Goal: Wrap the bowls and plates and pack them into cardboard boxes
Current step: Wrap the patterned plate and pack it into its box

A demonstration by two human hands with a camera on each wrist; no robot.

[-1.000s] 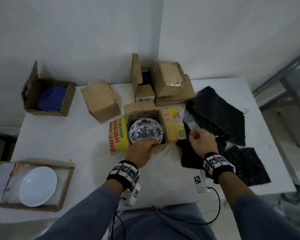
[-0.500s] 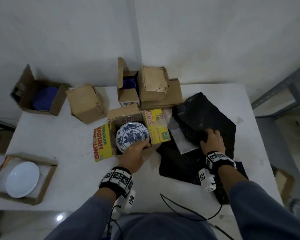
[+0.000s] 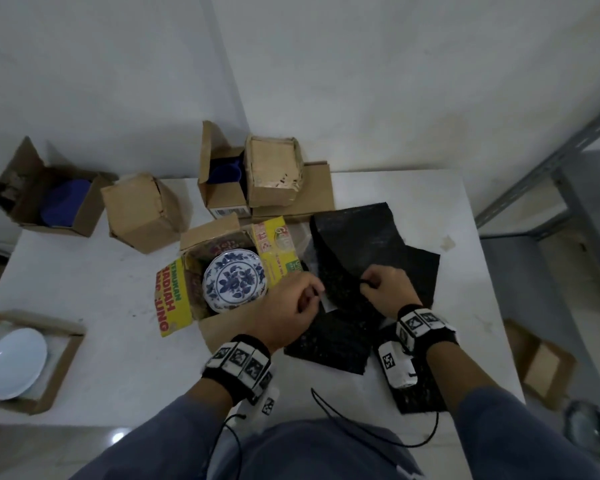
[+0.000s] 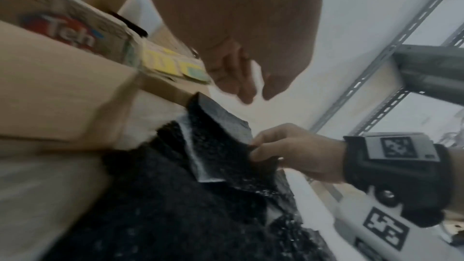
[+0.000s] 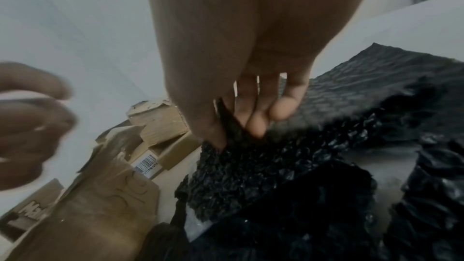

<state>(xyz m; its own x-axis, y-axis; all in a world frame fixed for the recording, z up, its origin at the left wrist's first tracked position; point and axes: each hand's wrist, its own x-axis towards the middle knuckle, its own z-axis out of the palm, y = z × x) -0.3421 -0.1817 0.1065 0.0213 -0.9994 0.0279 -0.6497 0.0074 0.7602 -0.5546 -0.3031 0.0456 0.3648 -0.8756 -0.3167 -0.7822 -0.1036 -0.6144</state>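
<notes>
A blue-and-white patterned plate (image 3: 234, 284) lies in an open carton with yellow flaps (image 3: 174, 299) at mid table. Just right of it lie several black bubble-wrap sheets (image 3: 354, 244). My right hand (image 3: 368, 285) pinches the edge of one sheet between thumb and fingers and holds it raised; the right wrist view shows this grip (image 5: 233, 132) on the sheet (image 5: 276, 166). My left hand (image 3: 312, 296) hovers by the sheet's left edge with loosely curled fingers. In the left wrist view that hand (image 4: 253, 94) holds nothing above the sheet (image 4: 220, 142).
A white bowl (image 3: 13, 367) sits in a carton at the near left of the white table (image 3: 84, 306). Blue dishes sit in open cartons (image 3: 63, 202) (image 3: 222, 171) at the back, beside closed cartons (image 3: 139, 213) (image 3: 274, 171). A metal shelf (image 3: 551, 168) stands right.
My left hand left the plate carton and moved right to the black sheets. My right hand shifted left and lifted a sheet's edge.
</notes>
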